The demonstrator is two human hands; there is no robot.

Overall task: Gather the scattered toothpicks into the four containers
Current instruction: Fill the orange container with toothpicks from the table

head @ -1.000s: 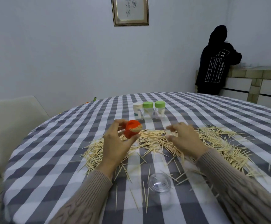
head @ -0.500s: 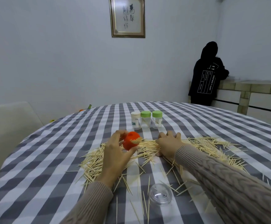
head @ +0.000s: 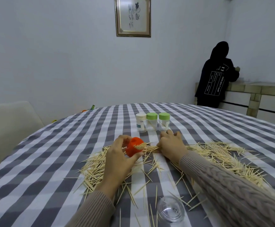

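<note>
Right hand [head: 171, 145] moved fwd, pinching toothpicks [head: 151, 147]; left hand [head: 118, 161] grips orange container [head: 133, 149]; hoodie "T-SHIRT".

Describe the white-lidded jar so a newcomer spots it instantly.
On the checked table, beyond the toothpicks, three small jars stand in a row. The white-lidded jar is leftmost; alone it has a white cap and label, while its neighbours have green lids.

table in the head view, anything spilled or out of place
Yes. Loose toothpicks lie strewn across the checked tablecloth, not in the three capped jars. A clear lid lies alone near the front edge. The left hand holds an orange container part-filled with toothpicks.
</note>
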